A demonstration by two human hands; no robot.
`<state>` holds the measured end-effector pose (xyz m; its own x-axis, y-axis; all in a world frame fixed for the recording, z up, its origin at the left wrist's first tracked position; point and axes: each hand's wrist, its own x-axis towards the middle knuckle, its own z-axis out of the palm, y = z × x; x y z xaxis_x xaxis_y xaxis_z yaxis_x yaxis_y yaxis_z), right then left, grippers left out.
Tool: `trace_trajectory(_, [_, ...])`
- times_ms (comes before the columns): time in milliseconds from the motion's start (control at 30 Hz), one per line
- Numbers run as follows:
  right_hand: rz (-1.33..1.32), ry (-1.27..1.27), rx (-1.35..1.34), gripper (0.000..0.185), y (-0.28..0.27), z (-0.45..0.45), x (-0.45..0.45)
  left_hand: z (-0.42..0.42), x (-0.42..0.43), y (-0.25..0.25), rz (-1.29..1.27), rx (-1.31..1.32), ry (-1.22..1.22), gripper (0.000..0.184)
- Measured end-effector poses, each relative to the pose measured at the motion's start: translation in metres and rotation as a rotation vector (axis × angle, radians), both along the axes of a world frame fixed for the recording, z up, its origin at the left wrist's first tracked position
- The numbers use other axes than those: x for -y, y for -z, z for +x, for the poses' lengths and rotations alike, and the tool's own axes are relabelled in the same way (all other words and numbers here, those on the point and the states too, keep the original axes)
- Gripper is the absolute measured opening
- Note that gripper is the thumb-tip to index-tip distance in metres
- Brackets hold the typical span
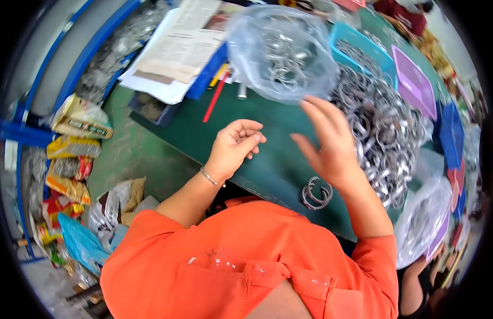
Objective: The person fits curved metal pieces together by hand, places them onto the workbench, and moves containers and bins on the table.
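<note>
Green covers the bench (265, 165) in the head view, and both hands are over it, well apart from each other. The left hand (234, 146) has its fingers curled in toward the thumb; whether anything is pinched between them cannot be told. A bracelet (208, 176) circles that wrist. The right hand (332, 146) is spread, thumb well away from the fingers, its fingertips near the lower edge of a clear bag (245, 58) with metal rings (286, 66) inside.

A large heap of metal rings, the pile (383, 130), lies on the bench just beside the right hand and forearm. A few loose rings (310, 202) lie together on the near part of the bench, left of that forearm.

Beyond the pile stand a teal tray (335, 49), also with rings in it, and a purple tray (415, 82). A red pencil (215, 101) lies near the papers (174, 56) at the far left. A second bag (424, 220) is at the right, beside the pile.
</note>
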<state>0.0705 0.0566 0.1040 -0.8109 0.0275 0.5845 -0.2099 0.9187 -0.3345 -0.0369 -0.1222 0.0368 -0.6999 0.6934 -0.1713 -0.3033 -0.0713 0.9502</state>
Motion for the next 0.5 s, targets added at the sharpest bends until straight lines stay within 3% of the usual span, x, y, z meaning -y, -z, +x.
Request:
trace_trajectory(133, [0.062, -0.277, -0.017, 0.071, 0.013, -0.102, 0.058, -0.016, 0.05, -0.003, 0.048, -0.063, -0.25, 0.019])
trace_trajectory(300, [0.243, -0.279, 0.044, 0.089, 0.042, -0.189, 0.102, -0.029, 0.104, -0.002, 0.027, -0.089, -0.494, 0.018])
trace_trajectory(333, [0.302, -0.212, -0.061, 0.074, 0.049, -0.2, 0.107, -0.031, 0.113, -0.001, 0.028, -0.093, -0.535, 0.017])
trace_trajectory(367, [0.312, -0.222, -0.068, 0.074, 0.055, -0.21, 0.109, -0.033, 0.121, 0.001, 0.03, -0.094, -0.575, 0.017])
trace_trajectory(433, [0.349, -0.182, -0.019, 0.048, 0.056, -0.224, 0.109, -0.038, 0.132, 0.004, 0.047, -0.081, -0.609, 0.017])
trace_trajectory(467, [0.373, -0.183, -0.165, 0.023, 0.058, -0.226, 0.106, -0.04, 0.136, 0.006, 0.035, -0.081, -0.624, 0.017])
trace_trajectory(500, [0.385, -0.197, -0.162, 0.023, 0.054, -0.228, 0.104, -0.041, 0.138, 0.007, 0.024, -0.079, -0.639, 0.017])
